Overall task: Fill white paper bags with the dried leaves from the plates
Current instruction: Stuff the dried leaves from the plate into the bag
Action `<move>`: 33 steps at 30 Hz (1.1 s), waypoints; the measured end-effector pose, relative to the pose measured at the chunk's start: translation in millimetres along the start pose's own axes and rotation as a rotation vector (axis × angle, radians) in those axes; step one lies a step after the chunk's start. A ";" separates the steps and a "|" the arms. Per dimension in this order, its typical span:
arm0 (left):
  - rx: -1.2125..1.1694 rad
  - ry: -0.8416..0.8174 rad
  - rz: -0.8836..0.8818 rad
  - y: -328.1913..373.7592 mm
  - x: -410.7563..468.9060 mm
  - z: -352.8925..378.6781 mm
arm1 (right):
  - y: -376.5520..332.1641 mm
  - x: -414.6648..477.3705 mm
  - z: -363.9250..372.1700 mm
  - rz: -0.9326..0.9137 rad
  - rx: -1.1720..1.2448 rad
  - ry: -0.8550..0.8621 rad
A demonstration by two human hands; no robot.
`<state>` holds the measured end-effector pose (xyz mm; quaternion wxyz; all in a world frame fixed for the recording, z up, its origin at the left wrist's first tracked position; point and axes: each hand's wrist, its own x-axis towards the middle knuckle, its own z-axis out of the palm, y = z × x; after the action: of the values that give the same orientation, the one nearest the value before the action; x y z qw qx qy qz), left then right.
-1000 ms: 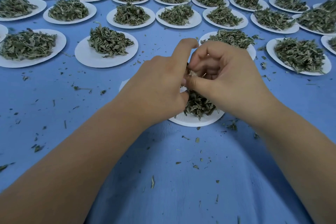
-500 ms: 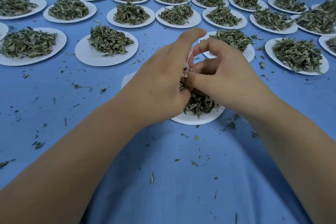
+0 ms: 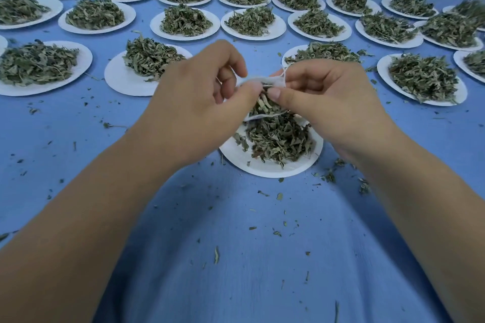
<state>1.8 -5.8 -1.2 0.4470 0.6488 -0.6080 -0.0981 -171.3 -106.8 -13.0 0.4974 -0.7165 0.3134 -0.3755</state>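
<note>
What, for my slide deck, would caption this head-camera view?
Left hand and right hand hold a white paper bag of dried leaves over a plate on a blue table.

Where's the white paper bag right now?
Head view, centre frame: the white paper bag is pinched between the left hand and the right hand, held over the nearest plate, with dried leaves at its mouth.
</note>
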 end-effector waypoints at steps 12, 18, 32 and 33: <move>-0.094 0.033 -0.064 -6.9 0.3 11.2 | -2.7 -3.9 6.9 -0.054 0.044 -0.023; -0.189 0.067 -0.062 -5.3 1.9 8.5 | -7.9 -7.5 1.5 -0.055 -0.079 -0.192; -0.197 0.040 0.000 -2.5 1.2 4.9 | -7.8 1.4 20.6 -0.029 -0.329 -0.022; -0.171 0.079 -0.007 -3.3 2.2 3.4 | -9.2 0.0 19.0 -0.023 -0.323 -0.048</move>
<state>2.3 -9.7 -4.6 0.5241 0.6137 -0.5770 -0.1253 -154.5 -94.8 -8.5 0.3790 -0.7994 0.3493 -0.3086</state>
